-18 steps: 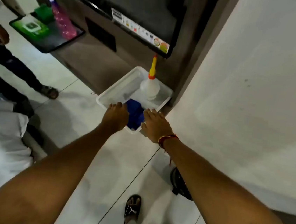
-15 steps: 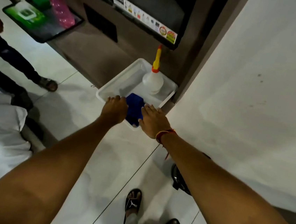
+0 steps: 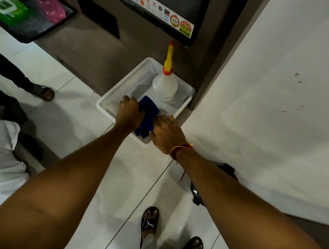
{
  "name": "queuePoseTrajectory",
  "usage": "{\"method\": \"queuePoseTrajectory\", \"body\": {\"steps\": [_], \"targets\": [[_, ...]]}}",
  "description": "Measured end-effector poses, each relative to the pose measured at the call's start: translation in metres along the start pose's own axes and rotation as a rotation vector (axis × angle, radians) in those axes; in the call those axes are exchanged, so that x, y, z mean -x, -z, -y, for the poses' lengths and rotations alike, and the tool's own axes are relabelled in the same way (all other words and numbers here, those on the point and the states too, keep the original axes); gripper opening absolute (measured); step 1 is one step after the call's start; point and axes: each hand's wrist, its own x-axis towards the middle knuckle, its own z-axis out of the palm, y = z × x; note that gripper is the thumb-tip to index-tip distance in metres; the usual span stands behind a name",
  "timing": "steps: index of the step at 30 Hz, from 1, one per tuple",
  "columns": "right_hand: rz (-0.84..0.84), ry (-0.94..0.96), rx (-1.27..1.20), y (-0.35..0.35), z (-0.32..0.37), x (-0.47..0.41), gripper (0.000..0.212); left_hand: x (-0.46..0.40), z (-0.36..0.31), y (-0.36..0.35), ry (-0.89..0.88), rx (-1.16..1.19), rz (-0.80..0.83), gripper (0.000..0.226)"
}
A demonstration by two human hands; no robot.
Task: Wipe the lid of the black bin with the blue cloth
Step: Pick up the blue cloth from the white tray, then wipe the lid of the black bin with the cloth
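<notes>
Head view, looking down. A white tray [image 3: 108, 106] sits on the tiled floor [image 3: 74, 127] against a dark cabinet. The blue cloth [image 3: 148, 114] lies in the near corner of the tray, bunched between the two hands. The left hand [image 3: 129, 114] is at the cloth's 9 o'clock side, fingers curled over its edge and closed on the fabric. The right hand [image 3: 167, 133] is at the cloth's 4 o'clock, palm down, fingers together and pressed against the cloth and the tray rim; whether these fingers grip the fabric cannot be told. A red thread band [image 3: 180, 149] circles the right wrist.

At 1 o'clock from the cloth, inside the same tray, a clear bottle [image 3: 164, 87] with a yellow nozzle stands upright, near the cloth but apart from it.

The black bin [image 3: 196, 192] shows only as a dark curved edge under the right forearm, against the white wall [image 3: 274, 95], at 5 o'clock from the cloth and well apart from it. Its lid cannot be made out.

Two sandalled feet [image 3: 149, 224] appear at 6 o'clock.
</notes>
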Motion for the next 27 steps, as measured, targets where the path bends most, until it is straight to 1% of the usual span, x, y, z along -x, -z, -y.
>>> {"method": "queuePoseTrajectory", "body": {"steps": [3,6,8,9,11,13,15,16,17,19,21,23,25,26,27], "targets": [[-0.049,-0.036,-0.102,0.002,-0.011,0.008,0.054,0.011,-0.009,0.004,0.065,0.267,-0.053,0.033],[-0.212,-0.146,-0.295,0.02,-0.028,0.027,0.052,0.038,-0.033,0.016,-0.045,0.419,-0.165,0.033],[-0.343,-0.26,-0.487,0.03,-0.041,0.044,0.047,0.059,-0.053,0.018,-0.125,0.522,-0.203,0.032],[-0.367,-0.314,-0.59,0.033,-0.047,0.053,0.044,0.069,-0.062,0.016,-0.159,0.568,-0.2,0.03],[-0.363,-0.412,-0.853,0.036,-0.062,0.078,0.041,0.093,-0.088,0.007,-0.256,0.638,-0.156,0.027],[-0.398,-0.444,-1.135,0.037,-0.076,0.099,0.035,0.111,-0.113,-0.008,-0.316,0.681,-0.103,0.023],[-0.47,-0.488,-1.373,0.038,-0.09,0.124,0.024,0.129,-0.142,-0.028,-0.323,0.77,0.026,0.019],[-0.501,-0.516,-1.475,0.038,-0.097,0.134,0.018,0.136,-0.154,-0.037,-0.299,0.862,0.101,0.018],[-0.545,-0.548,-1.545,0.036,-0.109,0.15,0.011,0.146,-0.171,-0.049,-0.264,0.955,0.174,0.018],[-0.584,-0.583,-1.639,0.035,-0.125,0.173,0.002,0.158,-0.19,-0.067,-0.145,1.112,0.266,0.023],[-0.598,-0.635,-1.704,0.029,-0.147,0.205,0.001,0.173,-0.21,-0.093,-0.014,1.222,0.428,0.037],[-0.6,-0.685,-1.727,0.02,-0.168,0.233,0.008,0.183,-0.223,-0.118,0.053,1.297,0.658,0.05],[-0.591,-0.77,-1.732,0.008,-0.186,0.257,0.021,0.189,-0.23,-0.139,0.053,1.288,0.847,0.049],[-0.588,-0.812,-1.731,0.0,-0.193,0.268,0.024,0.191,-0.232,-0.15,0.053,1.271,0.903,0.046],[-0.581,-0.852,-1.728,-0.013,-0.203,0.281,0.021,0.195,-0.236,-0.166,0.055,1.246,0.933,0.045]]}}
